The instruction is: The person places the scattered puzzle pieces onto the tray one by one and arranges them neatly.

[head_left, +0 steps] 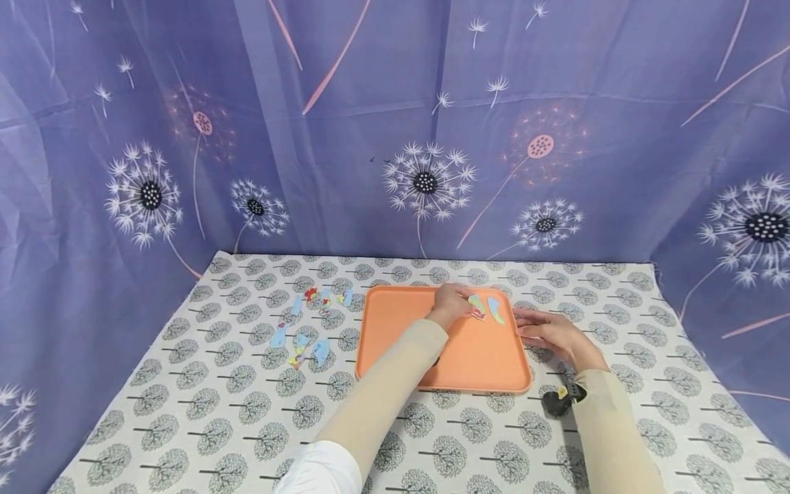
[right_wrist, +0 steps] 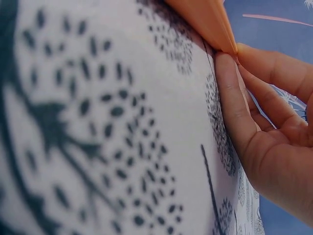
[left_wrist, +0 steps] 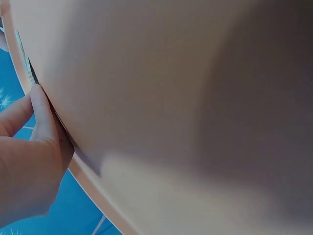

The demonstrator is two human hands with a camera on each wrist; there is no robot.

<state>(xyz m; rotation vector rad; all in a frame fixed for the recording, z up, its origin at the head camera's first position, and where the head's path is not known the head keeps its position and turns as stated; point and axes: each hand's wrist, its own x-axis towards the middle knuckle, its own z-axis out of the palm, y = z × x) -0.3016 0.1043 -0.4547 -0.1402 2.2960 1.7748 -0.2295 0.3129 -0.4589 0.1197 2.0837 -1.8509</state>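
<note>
An orange tray (head_left: 401,329) lies on the patterned cloth. Near its far right corner, my left hand (head_left: 453,302) has its thumb and fingertips together at the edge of a small colourful puzzle piece (head_left: 478,307). In the left wrist view that piece shows only as a thin edge by the fingertips. A second puzzle piece (head_left: 496,311), blue and yellow-green, lies on the tray just to the right. My right hand (head_left: 555,334) pinches the tray's right rim between thumb and fingers, also visible in the right wrist view.
Several loose puzzle pieces (head_left: 320,351), mostly blue with some red and yellow, are scattered on the cloth (head_left: 234,412) left of the tray. A purple dandelion-print curtain (head_left: 345,171) stands behind and at both sides. A black device (head_left: 557,401) is strapped to the right wrist.
</note>
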